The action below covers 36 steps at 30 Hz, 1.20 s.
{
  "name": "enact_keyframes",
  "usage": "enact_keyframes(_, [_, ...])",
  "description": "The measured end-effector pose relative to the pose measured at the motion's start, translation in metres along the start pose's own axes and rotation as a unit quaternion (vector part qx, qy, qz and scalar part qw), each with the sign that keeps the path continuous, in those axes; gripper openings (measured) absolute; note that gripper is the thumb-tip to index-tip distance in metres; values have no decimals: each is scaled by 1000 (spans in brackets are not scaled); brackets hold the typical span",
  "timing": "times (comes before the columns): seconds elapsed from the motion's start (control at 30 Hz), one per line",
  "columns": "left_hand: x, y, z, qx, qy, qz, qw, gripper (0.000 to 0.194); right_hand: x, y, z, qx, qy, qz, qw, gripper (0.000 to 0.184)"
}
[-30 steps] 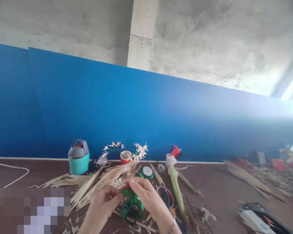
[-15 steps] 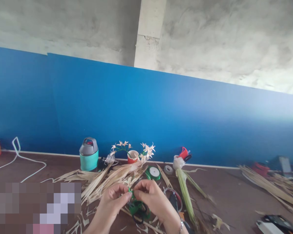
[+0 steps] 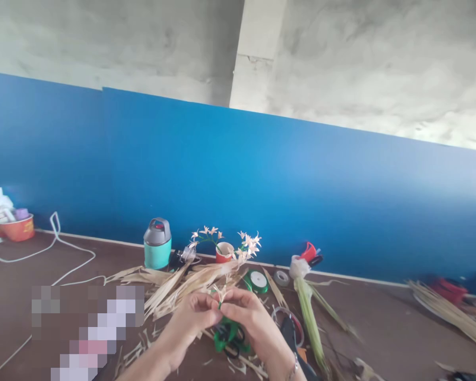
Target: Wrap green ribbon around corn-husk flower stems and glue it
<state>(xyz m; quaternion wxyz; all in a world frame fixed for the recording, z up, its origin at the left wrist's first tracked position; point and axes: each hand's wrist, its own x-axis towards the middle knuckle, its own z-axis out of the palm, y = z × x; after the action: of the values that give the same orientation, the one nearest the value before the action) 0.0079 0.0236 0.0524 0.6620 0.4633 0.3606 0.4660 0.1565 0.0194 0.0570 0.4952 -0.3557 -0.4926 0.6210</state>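
Note:
Between my pinched fingertips is a small pale husk flower [image 3: 221, 292] with a green-wrapped stem. My left hand [image 3: 196, 315] grips it from the left, fingers closed at its base. From the other side, my right hand [image 3: 248, 315] pinches at the same spot, its fingers bent; a bracelet circles that wrist. Below the hands lie a tangle of green ribbon [image 3: 224, 338] and dark-handled scissors [image 3: 233, 349], partly hidden. Just beyond my fingers, dry corn husks [image 3: 182, 291] spread over the table, with a green tape spool [image 3: 257, 281] to their right.
A red paper cup [image 3: 224, 254] holds finished-looking husk flowers [image 3: 250, 243] near the blue partition [image 3: 206, 174]. Left of it stands a teal flask [image 3: 157, 251]. To the right are a tape roll [image 3: 281, 278] and a green stalk bundle [image 3: 310, 323]. A white cable [image 3: 75, 264] crosses the left side.
The view has turned slightly left, so the table items sit further right and more red bowls show at the left. Both hands stay together at the flower, which sits lower between the fingers.

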Motion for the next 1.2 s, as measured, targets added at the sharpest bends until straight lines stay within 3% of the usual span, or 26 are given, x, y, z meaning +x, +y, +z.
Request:
enact_keyframes(0.17, [-2,1,2,-17,-24,-5,1000,10,0,-1,-3,55,-23,23,998,15])
enact_keyframes(0.3, [-1,-2,2,29,-28,-7,999,10,0,-2,-2,50,-25,30,998,18])
enact_keyframes(0.5, [3,-10,-1,191,27,60,979,11,3,4,4,-52,52,-4,997,27])
enact_keyframes(0.67, [3,-12,0,229,45,118,965,12,5,9,8,-150,96,-71,981,25])
enact_keyframes(0.93, [-1,-20,0,267,119,174,940,11,5,13,12,-129,112,-92,981,23])
enact_keyframes(1.2, [0,-20,-1,334,143,209,908,13,6,12,16,-167,123,-121,971,23])
